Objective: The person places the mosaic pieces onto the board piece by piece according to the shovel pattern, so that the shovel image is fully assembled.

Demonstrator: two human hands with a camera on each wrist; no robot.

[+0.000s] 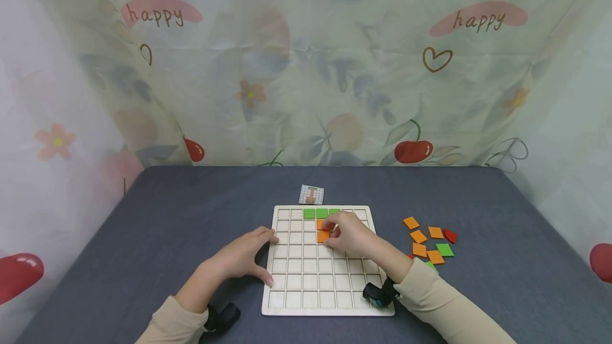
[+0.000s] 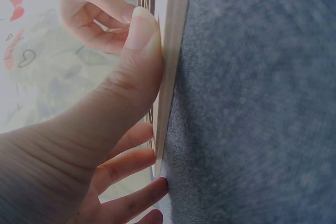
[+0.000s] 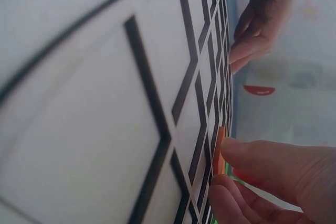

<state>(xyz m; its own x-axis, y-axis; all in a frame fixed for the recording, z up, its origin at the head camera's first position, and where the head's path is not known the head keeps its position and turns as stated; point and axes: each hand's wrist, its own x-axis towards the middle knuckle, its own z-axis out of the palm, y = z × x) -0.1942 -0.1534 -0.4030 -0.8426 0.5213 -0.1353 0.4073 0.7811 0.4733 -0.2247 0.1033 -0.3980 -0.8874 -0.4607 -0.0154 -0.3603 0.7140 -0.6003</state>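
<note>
A white gridded board (image 1: 291,297) lies on the table. Three green tiles (image 1: 309,213) sit in its far row, the rightmost partly behind my right hand. Below them, two orange tiles (image 1: 323,237) form a column. My right hand (image 1: 351,235) is over these, thumb and fingertip at the edges of the nearer orange tile (image 3: 218,150), seeming to pinch it; the fingers partly cover it. With thumb and fingers spread, my left hand (image 1: 244,256) rests along the board's left edge. In the left wrist view, its thumb (image 2: 142,35) touches the board's rim (image 2: 172,40).
Loose orange tiles (image 1: 435,232), green tiles (image 1: 444,250) and a red piece (image 1: 450,235) lie right of the board, some partly behind my right forearm. A small picture card (image 1: 311,194) lies just beyond the board. A patterned curtain (image 1: 306,68) hangs behind the table.
</note>
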